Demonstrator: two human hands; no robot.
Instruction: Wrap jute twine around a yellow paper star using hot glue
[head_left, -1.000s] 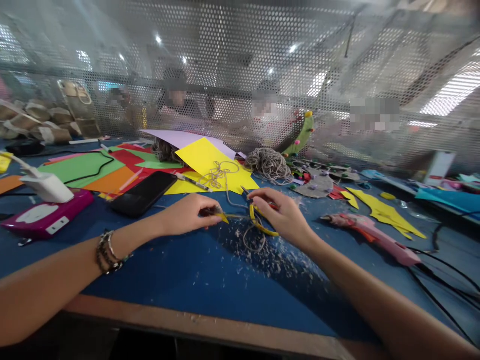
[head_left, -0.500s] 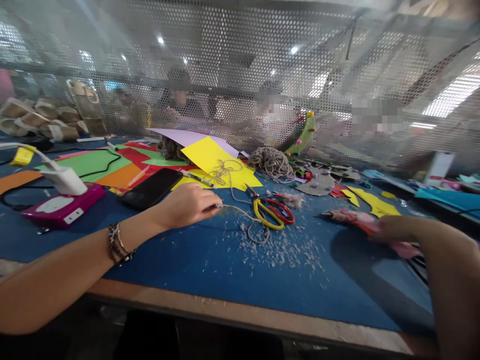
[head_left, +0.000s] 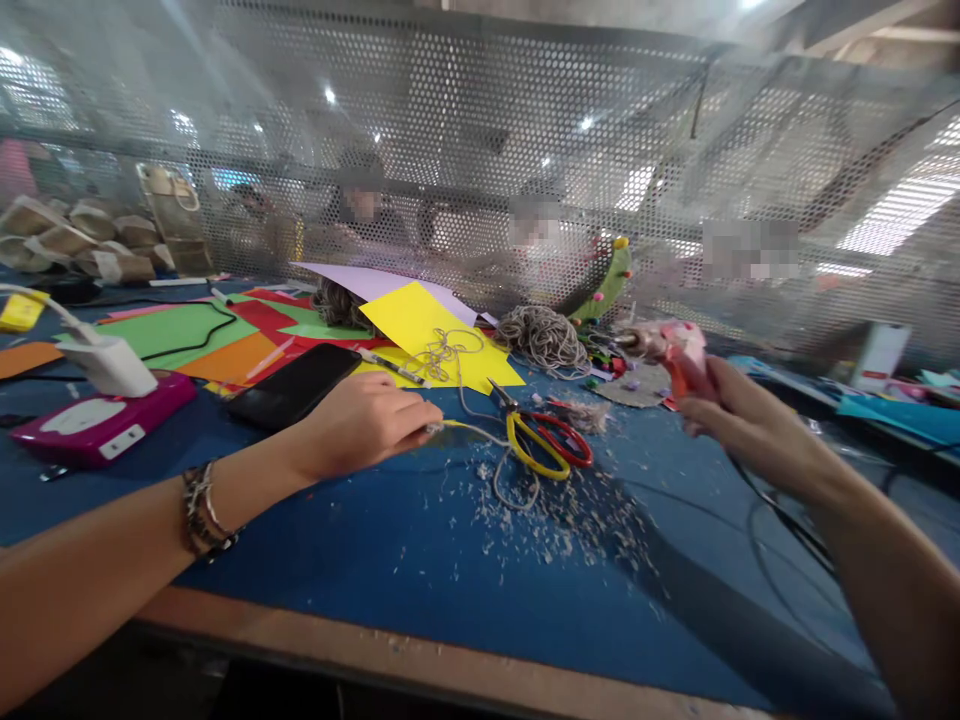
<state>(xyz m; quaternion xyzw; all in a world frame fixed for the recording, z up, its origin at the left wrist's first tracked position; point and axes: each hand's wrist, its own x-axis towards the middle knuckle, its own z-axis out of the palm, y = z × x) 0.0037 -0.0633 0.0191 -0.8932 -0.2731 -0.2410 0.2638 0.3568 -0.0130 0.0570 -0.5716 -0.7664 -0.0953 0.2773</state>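
My left hand [head_left: 367, 420] rests on the blue table [head_left: 420, 560], fingers pinched on the end of a grey cord [head_left: 480, 432] wrapped on a thin yellow piece. The cord loops past scissors [head_left: 544, 440] with one yellow and one red handle, lying flat just right of that hand. My right hand [head_left: 739, 415] is raised above the table at the right, closed round a pink glue gun [head_left: 664, 345] whose nozzle points left. A black cable [head_left: 780, 520] hangs from the gun.
Cord clippings litter the table in front of the scissors. A black phone [head_left: 292, 385], coloured paper sheets [head_left: 420, 325], a ball of cord [head_left: 540, 335] and a magenta box [head_left: 97, 425] with a white charger lie behind. A perforated metal screen [head_left: 480, 180] closes the far side; people sit beyond it.
My right hand let go of the scissors, reached right to the glue gun and has lifted it off the table. The left hand stayed pinched on the cord.
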